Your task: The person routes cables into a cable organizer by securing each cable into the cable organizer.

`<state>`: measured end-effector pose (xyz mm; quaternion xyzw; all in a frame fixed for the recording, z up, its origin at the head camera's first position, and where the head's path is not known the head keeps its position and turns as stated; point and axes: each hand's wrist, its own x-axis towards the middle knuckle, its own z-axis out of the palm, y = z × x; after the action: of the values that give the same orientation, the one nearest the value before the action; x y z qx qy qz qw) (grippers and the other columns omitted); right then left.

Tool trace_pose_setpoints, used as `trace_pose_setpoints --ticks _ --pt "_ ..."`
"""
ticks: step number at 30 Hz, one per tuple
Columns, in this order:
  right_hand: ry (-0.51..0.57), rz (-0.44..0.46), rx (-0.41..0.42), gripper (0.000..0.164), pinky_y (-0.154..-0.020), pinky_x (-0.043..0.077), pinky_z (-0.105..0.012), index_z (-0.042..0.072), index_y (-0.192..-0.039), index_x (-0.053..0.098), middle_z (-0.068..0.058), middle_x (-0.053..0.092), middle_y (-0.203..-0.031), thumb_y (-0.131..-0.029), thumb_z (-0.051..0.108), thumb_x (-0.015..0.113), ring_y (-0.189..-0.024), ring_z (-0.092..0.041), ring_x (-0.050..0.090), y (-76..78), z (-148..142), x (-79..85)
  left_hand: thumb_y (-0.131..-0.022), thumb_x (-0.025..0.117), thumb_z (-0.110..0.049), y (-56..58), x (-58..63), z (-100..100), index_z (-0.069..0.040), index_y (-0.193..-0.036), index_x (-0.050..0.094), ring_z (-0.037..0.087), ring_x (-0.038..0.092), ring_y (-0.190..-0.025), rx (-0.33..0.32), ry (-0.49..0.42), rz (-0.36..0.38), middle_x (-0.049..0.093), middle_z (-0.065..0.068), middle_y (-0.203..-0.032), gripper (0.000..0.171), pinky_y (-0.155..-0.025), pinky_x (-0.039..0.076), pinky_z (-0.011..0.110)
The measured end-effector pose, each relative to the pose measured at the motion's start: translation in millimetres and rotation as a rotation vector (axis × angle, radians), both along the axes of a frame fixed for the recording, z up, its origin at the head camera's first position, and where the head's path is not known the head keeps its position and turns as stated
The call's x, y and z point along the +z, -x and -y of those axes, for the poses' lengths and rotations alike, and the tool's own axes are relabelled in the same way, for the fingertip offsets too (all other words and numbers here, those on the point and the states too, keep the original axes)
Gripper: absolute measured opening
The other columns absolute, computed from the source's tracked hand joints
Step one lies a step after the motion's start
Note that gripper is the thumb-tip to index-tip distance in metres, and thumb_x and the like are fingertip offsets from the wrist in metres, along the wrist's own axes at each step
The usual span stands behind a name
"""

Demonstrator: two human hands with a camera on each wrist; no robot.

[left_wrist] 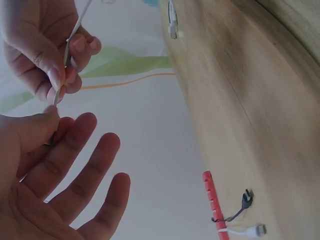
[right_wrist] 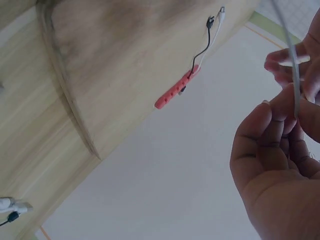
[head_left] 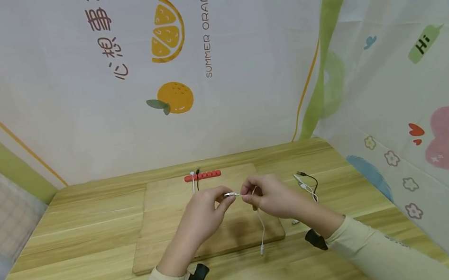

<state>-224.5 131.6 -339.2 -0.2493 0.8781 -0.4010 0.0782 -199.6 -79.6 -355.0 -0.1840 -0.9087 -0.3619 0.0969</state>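
A short white charging cable (head_left: 262, 230) is stretched between both hands above the wooden board. My left hand (head_left: 208, 211) pinches its white plug end (head_left: 230, 194) between thumb and forefinger; the other fingers are spread in the left wrist view. My right hand (head_left: 273, 196) pinches the cord just beside that plug, and the cable's free end hangs down past the board's front edge. At the board's back lies a red cable holder (head_left: 211, 174). A white cable (head_left: 193, 182) and a black cable (head_left: 197, 181) sit in its left slots.
The wooden board (head_left: 149, 246) rests on a wood-grain table (head_left: 71, 247). Right of the board lie more white cables (head_left: 306, 188) and a black cable (head_left: 315, 182), near the right forearm. Printed cloth hangs behind and at the sides.
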Motion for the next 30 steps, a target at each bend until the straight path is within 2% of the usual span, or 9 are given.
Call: trace_pose_setpoints --ticks 5,9,12,16,22,25,30 --pt "0.005 0.022 0.032 0.009 -0.059 0.05 -0.024 0.004 -0.109 0.068 -0.006 0.068 -0.085 -0.107 0.011 0.064 -0.072 -0.022 0.067 -1.2 6 -7.0 -0.103 0.072 -0.025 7.3 0.6 8 -0.017 -0.107 0.08 0.015 0.076 -0.094 -0.005 -0.104 0.049 0.081 -0.002 -0.097 0.012 -0.087 0.062 0.044" --pt "0.022 0.037 0.071 0.014 -0.059 0.05 -0.023 0.0 -0.112 0.069 -0.016 0.07 -0.09 -0.109 0.009 0.059 -0.07 -0.018 0.065 -1.2 11 -12.5 -0.103 0.072 -0.021 16.3 4.3 16 -0.013 -0.106 0.079 0.018 0.077 -0.091 0.002 -0.143 0.061 0.08 0.002 -0.095 0.011 -0.08 0.061 0.039" --pt "0.031 0.062 0.081 0.018 -0.059 0.051 -0.023 -0.003 -0.116 0.069 -0.021 0.069 -0.09 -0.11 0.007 0.055 -0.069 -0.016 0.064 -1.2 14 -15.5 -0.103 0.072 -0.021 23.4 8.5 22 -0.013 -0.107 0.079 0.019 0.075 -0.087 0.02 -0.133 0.067 0.08 0.003 -0.095 0.012 -0.075 0.058 0.034" --pt "0.028 0.073 0.08 0.023 -0.061 0.052 -0.022 -0.007 -0.124 0.067 -0.021 0.068 -0.087 -0.111 0.007 0.054 -0.067 -0.014 0.063 -1.2 19 -20.0 -0.105 0.069 -0.025 34.4 14.2 28 -0.013 -0.11 0.078 0.018 0.068 -0.081 0.05 -0.096 0.086 0.078 0.003 -0.095 0.016 -0.073 0.055 0.034" --pt "-0.003 0.051 0.076 0.025 -0.056 0.051 -0.02 -0.012 -0.127 0.065 -0.023 0.07 -0.087 -0.11 0.003 0.054 -0.066 -0.019 0.065 -1.9 28 -28.3 -0.106 0.068 -0.025 60.3 18.7 35 -0.011 -0.108 0.076 0.019 0.056 -0.073 0.089 -0.069 0.129 0.072 0.005 -0.088 0.016 -0.065 0.047 0.032" --pt "-0.045 0.01 0.064 0.026 -0.054 0.049 -0.019 -0.012 -0.129 0.065 -0.021 0.072 -0.086 -0.109 0.002 0.055 -0.064 -0.013 0.063 -2.2 34 -31.6 -0.104 0.071 -0.025 73.3 18.1 37 -0.011 -0.107 0.076 0.02 0.06 -0.078 0.097 -0.051 0.136 0.074 0.006 -0.092 0.015 -0.067 0.049 0.032" --pt "-0.156 -0.071 0.028 0.036 -0.055 0.045 -0.019 -0.013 -0.141 0.059 -0.016 0.076 -0.087 -0.108 0.002 0.056 -0.063 -0.008 0.057 0.1 46 -35.4 -0.104 0.072 -0.025 91.9 12.0 40 -0.013 -0.11 0.076 0.023 0.067 -0.09 0.092 -0.013 0.166 0.075 0.007 -0.102 0.015 -0.075 0.055 0.035"
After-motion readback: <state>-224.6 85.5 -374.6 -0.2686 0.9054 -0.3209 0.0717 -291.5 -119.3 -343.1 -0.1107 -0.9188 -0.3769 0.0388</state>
